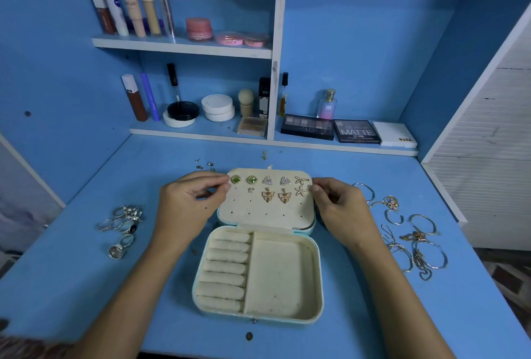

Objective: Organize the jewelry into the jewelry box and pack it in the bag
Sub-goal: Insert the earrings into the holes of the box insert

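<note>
The jewelry box [258, 266] lies open at the middle of the desk [359, 169], long axis running away from me, lid [267, 209] at the far end. My left hand [189, 203] and right hand [339, 203] pinch the lid's side edges. The lid's underside is hidden. Earrings [268, 189] fill its upper holes.

Legible text on the lower shelf: a dark eyeshadow palette [307, 127] read "NUDES"; the black palette [357, 131] beside it read "MATTE"; the white box [395, 134] bore "NUDE"; a pink perfume bottle [327, 104] bore "SB". Other labels were unreadable.
</note>
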A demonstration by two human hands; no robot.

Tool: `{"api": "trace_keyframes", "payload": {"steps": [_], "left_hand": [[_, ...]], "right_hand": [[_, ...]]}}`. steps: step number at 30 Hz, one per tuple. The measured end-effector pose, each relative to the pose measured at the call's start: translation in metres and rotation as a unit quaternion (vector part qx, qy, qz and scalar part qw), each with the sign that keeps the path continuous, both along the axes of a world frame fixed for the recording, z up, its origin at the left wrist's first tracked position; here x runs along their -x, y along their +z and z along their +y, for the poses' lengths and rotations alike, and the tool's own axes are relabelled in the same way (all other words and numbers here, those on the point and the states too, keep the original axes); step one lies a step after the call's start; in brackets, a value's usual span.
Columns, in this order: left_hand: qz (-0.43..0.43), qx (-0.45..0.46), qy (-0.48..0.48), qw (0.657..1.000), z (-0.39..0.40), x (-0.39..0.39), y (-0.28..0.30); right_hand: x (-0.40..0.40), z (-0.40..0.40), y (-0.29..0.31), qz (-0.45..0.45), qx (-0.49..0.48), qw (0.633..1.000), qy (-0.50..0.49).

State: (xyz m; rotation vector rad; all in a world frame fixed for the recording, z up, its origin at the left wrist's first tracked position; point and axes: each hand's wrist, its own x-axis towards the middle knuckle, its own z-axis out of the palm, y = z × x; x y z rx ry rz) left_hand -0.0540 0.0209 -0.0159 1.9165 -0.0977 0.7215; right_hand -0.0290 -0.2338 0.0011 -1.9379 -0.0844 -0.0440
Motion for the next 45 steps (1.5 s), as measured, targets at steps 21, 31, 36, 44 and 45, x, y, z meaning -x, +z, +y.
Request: {"api": "trace_keyframes", "payload": {"steps": [21,31,36,44,45], "left_hand": [[0.025,-0.057,0.014,0.998,0.0014,-0.0006,-0.0047],[-0.001,-0.125,0.015,0.992,0.0035,-0.0038,-0.0078],[0.009,-0.112,0.01,0.994,0.0017,-0.0048,-0.0077],[0.031,-0.129,0.0,0.991,0.0017,-0.0058,-0.008],[0.031,-0.133,0.0,0.991,0.0013,-0.0061,-0.0084]], "right_hand": [[-0.0014,-0.0002,-0.0013,0.001,0.011,1.0,-0.002],[-0.0021,-0.001,-0.0029,0.004,0.012,1.0,-0.003],[-0.0025,-0.0012,-0.004,0.002,0.009,1.0,-0.002],[-0.0045,-0.0007,-0.0054,0.013,0.005,1.0,-0.003],[-0.0049,-0.0011,-0.0061,0.013,0.008,1.0,-0.003]]}}
